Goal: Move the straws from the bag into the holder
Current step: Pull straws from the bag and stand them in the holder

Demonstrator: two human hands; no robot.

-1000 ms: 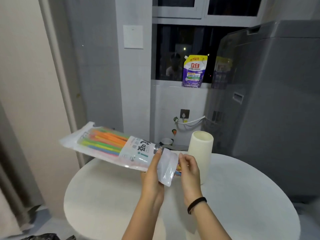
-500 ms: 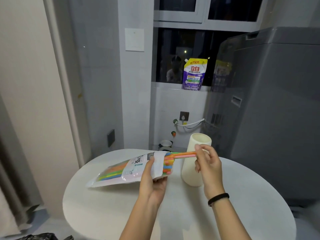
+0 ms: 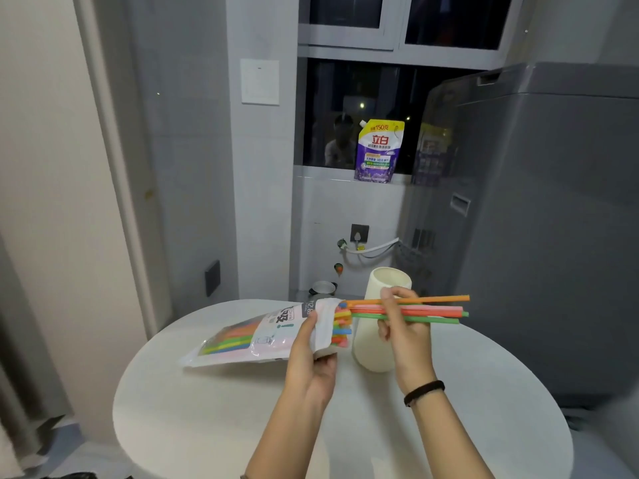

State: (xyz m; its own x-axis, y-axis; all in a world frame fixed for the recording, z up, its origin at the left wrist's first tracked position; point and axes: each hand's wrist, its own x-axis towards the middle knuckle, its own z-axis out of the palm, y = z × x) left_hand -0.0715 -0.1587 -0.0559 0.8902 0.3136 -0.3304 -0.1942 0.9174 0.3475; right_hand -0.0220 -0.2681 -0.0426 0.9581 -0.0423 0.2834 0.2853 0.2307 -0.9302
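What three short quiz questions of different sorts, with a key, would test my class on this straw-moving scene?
1. True or false: the holder lies on its side.
2. Which hand grips the bag?
3. Choose: the pulled straws are (a) inside the holder, (b) held level in the right hand, (c) on the table.

Key: 1 false, it stands upright. 2 the left hand. 3 b.

Round white table (image 3: 207, 426), cream holder (image 3: 371, 354) standing upright on it
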